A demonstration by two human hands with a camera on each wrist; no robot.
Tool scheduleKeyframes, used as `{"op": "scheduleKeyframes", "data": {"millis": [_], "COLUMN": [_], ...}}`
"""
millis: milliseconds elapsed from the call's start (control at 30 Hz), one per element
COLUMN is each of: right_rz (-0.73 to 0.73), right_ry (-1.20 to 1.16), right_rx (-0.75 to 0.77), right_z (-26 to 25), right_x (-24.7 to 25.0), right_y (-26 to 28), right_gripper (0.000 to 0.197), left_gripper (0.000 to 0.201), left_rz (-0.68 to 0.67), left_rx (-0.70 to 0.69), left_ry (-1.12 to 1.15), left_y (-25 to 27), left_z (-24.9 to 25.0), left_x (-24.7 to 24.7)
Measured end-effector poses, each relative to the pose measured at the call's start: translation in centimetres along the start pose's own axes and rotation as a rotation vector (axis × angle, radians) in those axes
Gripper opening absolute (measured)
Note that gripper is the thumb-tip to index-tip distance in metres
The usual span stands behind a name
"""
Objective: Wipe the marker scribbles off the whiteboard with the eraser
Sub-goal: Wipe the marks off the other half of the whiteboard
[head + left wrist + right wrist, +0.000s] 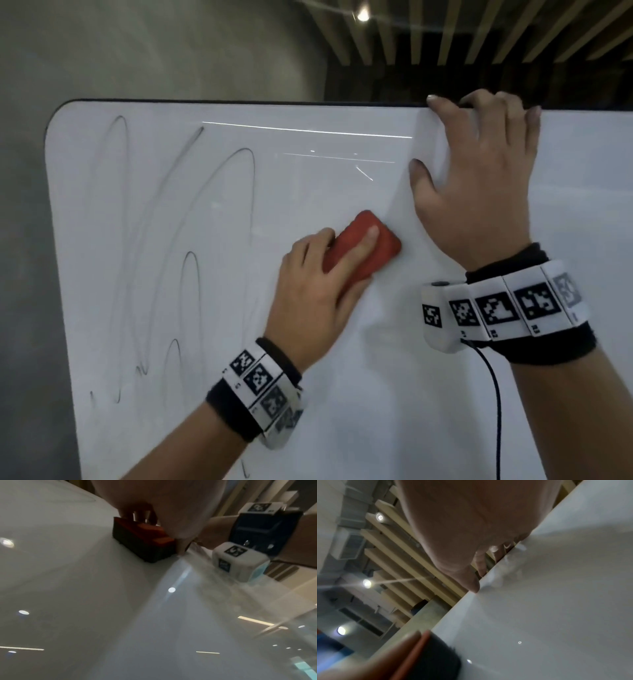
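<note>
A white whiteboard (342, 377) fills the head view, with thin black marker scribbles (191, 240) looping over its left part. My left hand (318, 274) grips a red eraser (376, 236) with a dark felt pad and holds it against the board near the middle. In the left wrist view the eraser (144, 543) lies pad-down on the board (85, 601) under my fingers. My right hand (479, 178) hooks its fingers over the board's top edge, thumb pressed flat on the surface. The right wrist view shows those fingertips (481, 566) curled over the edge and the eraser (428, 658) blurred at the bottom.
A grey wall (154, 51) stands behind the board on the left. A slatted wooden ceiling (479, 31) with a spotlight shows above. A black cable (493, 394) hangs from my right wrist band. The board's right half shows no marks.
</note>
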State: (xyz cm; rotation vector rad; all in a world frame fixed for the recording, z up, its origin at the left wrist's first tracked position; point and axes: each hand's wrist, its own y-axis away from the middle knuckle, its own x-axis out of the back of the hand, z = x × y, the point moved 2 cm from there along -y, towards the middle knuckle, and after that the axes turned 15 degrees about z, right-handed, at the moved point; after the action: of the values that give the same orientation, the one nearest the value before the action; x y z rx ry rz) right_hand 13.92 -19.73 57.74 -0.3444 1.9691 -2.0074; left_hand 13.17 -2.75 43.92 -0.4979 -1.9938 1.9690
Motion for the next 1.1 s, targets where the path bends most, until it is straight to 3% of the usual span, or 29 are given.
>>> {"op": "scheduleKeyframes", "data": {"millis": [67,200,267,333,400,500,567,700,767,833,900,967,1000,1100], "right_rz": [-0.014,-0.055,-0.051,-0.039,-0.037,-0.08,-0.144,-0.271,-0.291,-0.273,-0.233,-0.213,-0.214,-0.216], "right_ry": [-0.064,-0.122,-0.122,-0.116,-0.094,-0.01,0.017,-0.015,-0.013,-0.006,-0.013,-0.011,-0.012,-0.021], "right_rx": [-0.019,-0.011,-0.009,-0.016,-0.039,-0.056,-0.025,0.17,0.232,0.239,0.227,0.225,0.225,0.223], "right_z": [0.2,0.7,0.6,0.3,-0.2,-1.8,-3.7,-8.3,-9.8,-10.5,-10.7,-10.8,-10.7,-10.3], "right_x": [0.0,0.2,0.3,0.4,0.5,0.3,-0.3,-2.6,-3.6,-4.4,-4.8,-5.1,-5.2,-5.3], "right_y": [-0.1,-0.2,-0.1,-0.1,-0.1,-0.6,-1.1,-1.8,-2.1,-2.4,-2.4,-2.1,-2.1,-2.0], "right_gripper": [0.063,0.065,0.065,0.065,0.065,0.069,0.07,0.075,0.075,0.075,0.075,0.075,0.075,0.073], "left_gripper": [0.054,0.058,0.059,0.059,0.057,0.052,0.054,0.06,0.061,0.059,0.056,0.055,0.055,0.058], "left_rz": [0.017,0.234,0.261,0.219,0.09,0.013,0.075,0.222,0.233,0.201,0.088,0.041,0.079,0.196], "left_rx": [0.003,0.372,0.485,0.374,0.178,-0.019,0.072,0.472,0.543,0.354,0.118,0.033,0.09,0.486], "left_ry": [-0.022,-0.055,-0.091,-0.08,-0.037,-0.063,-0.085,-0.167,-0.217,-0.195,-0.122,-0.138,-0.171,-0.269], "left_y": [-0.8,-6.0,-6.5,-5.1,-2.6,-2.8,-5.5,-10.9,-11.2,-9.6,-6.9,-6.3,-6.7,-8.3], "left_z": [-2.0,-8.6,-9.2,-6.7,-3.8,-4.7,-7.9,-16.5,-17.0,-14.3,-11.8,-13.2,-15.1,-20.6], "left_x": [0.2,1.3,1.3,1.2,1.1,2.0,2.7,4.8,4.9,4.4,4.0,4.7,5.2,6.6]}}
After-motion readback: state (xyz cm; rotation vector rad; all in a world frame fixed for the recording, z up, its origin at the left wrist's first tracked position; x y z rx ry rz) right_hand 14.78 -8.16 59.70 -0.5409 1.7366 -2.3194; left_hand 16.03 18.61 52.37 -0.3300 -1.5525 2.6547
